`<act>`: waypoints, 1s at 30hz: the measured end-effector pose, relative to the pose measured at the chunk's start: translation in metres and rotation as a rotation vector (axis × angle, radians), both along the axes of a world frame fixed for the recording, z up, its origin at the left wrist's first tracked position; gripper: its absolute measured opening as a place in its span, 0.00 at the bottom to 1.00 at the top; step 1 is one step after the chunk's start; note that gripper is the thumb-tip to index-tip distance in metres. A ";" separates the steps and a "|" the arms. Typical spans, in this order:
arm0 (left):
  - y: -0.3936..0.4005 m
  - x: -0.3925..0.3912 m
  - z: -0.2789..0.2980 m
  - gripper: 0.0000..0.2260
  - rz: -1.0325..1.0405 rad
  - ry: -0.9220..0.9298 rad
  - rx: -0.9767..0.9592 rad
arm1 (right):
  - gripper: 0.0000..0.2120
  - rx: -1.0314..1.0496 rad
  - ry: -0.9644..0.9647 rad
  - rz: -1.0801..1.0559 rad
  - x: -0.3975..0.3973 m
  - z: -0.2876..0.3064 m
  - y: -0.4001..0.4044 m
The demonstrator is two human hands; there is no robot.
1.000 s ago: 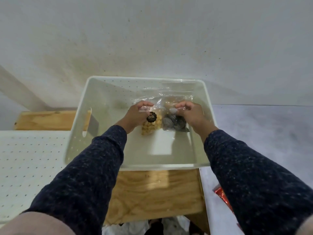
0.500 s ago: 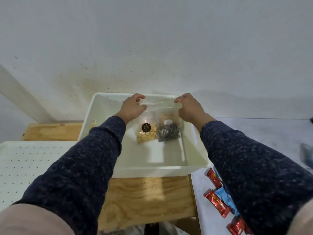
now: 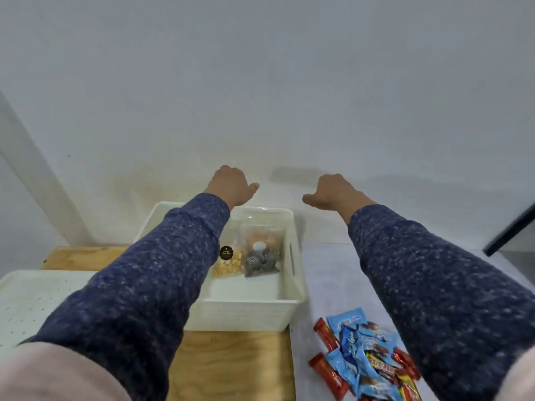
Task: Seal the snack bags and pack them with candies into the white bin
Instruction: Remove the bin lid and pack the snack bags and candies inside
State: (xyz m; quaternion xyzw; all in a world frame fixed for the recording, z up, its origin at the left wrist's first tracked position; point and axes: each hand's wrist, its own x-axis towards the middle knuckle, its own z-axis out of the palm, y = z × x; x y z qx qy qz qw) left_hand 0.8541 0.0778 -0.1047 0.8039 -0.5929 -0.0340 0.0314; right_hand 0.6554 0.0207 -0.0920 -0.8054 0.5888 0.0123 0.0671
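The white bin (image 3: pixel 296 273) stands on a wooden board against the wall. Inside it lie clear snack bags: one with yellow snacks and a black round sticker (image 3: pixel 228 263), one with grey striped pieces (image 3: pixel 260 263), and behind them another with orange snacks (image 3: pixel 260 237). My left hand (image 3: pixel 233 185) hovers above the bin's far rim, empty, fingers loosely curled. My right hand (image 3: pixel 333 191) hangs in the air beyond the bin's right side, also empty. A pile of candies (image 3: pixel 366 357) in blue, red and yellow wrappers lies on the grey surface at the lower right.
A wooden board (image 3: pixel 231 363) carries the bin. To the left lies a white perforated panel (image 3: pixel 31 299). A white wall rises right behind the bin. A dark bar (image 3: pixel 509 233) slants in at the right edge.
Both hands let go of the bags in the bin and rose up and away toward the wall. The view pulled back and shifted right, bringing the candy pile into sight.
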 end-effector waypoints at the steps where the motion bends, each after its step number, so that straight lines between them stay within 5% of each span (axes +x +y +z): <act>1: 0.002 -0.008 0.004 0.29 0.012 -0.013 -0.010 | 0.16 -0.003 -0.010 -0.003 -0.011 0.005 0.002; 17: 0.012 -0.196 0.013 0.27 0.007 0.048 -0.106 | 0.16 0.044 -0.108 -0.101 -0.232 0.012 0.006; 30: -0.040 -0.368 -0.001 0.29 -0.353 0.056 -0.026 | 0.17 0.042 -0.099 -0.440 -0.400 -0.012 0.023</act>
